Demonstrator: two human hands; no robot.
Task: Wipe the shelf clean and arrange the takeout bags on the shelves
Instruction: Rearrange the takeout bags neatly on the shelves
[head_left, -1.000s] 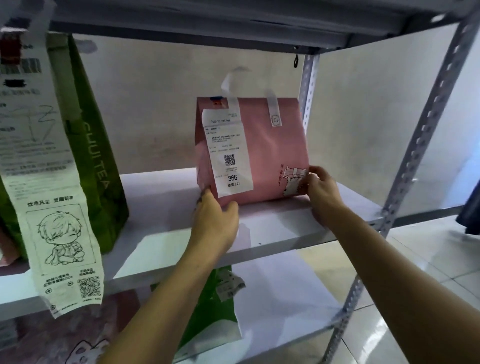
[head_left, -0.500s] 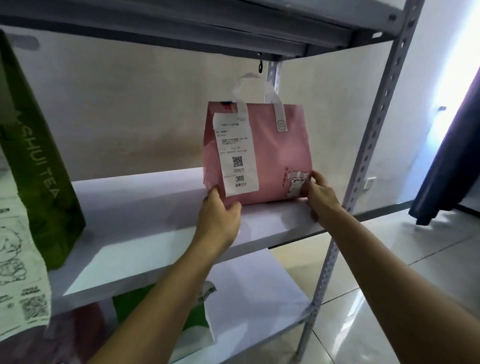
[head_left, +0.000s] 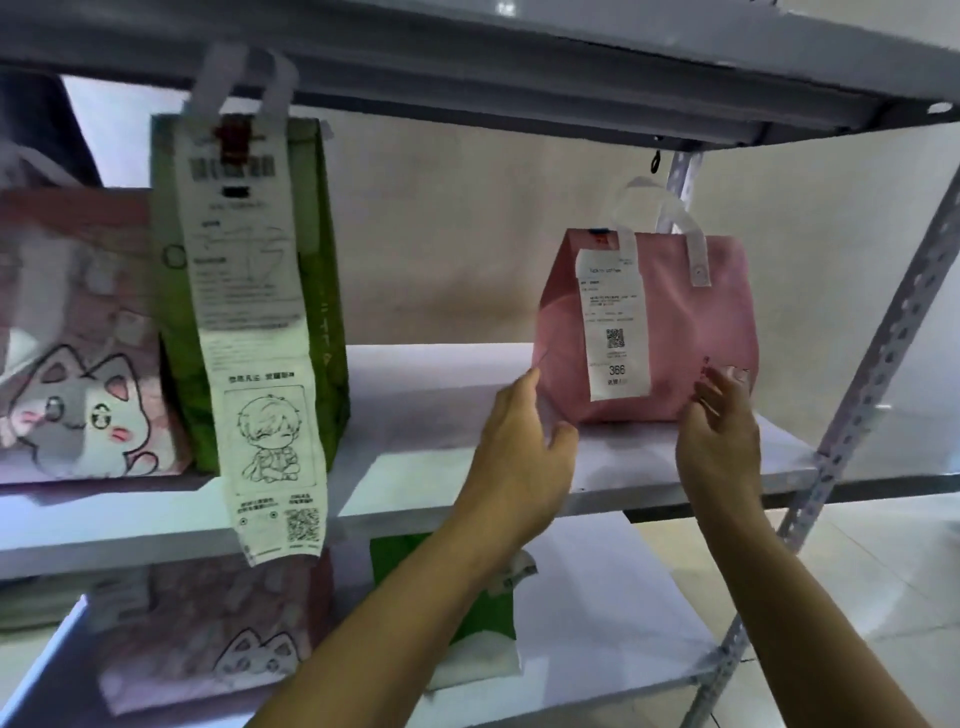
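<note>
We've got the pink bag (head_left: 675, 322) standing upright on the middle shelf (head_left: 441, 415), over toward the right end near the perforated metal upright (head_left: 883, 332). It has white handles and a long receipt (head_left: 613, 322) hanging down its front with "366" on it.

Our left hand (head_left: 519, 457) sits just in front of the bag's lower left corner, fingers (head_left: 524, 384) spread loose and gripping nothing; whether the fingertips brush the bag we can't tell, it's blurry. Our right hand (head_left: 722, 441) is at the lower right corner, fingers open too, holding nothing.

Well to the left on the same shelf there's a tall green bag (head_left: 317, 291) with a really long printed slip (head_left: 254, 332) draped past the shelf edge, and beside it a pink cat bag (head_left: 78, 364), the two side by side. On the lower shelf (head_left: 597, 623) we can see another cat-print bag (head_left: 208, 623) and a green and white bag (head_left: 483, 623) partly hidden behind our left arm.
</note>
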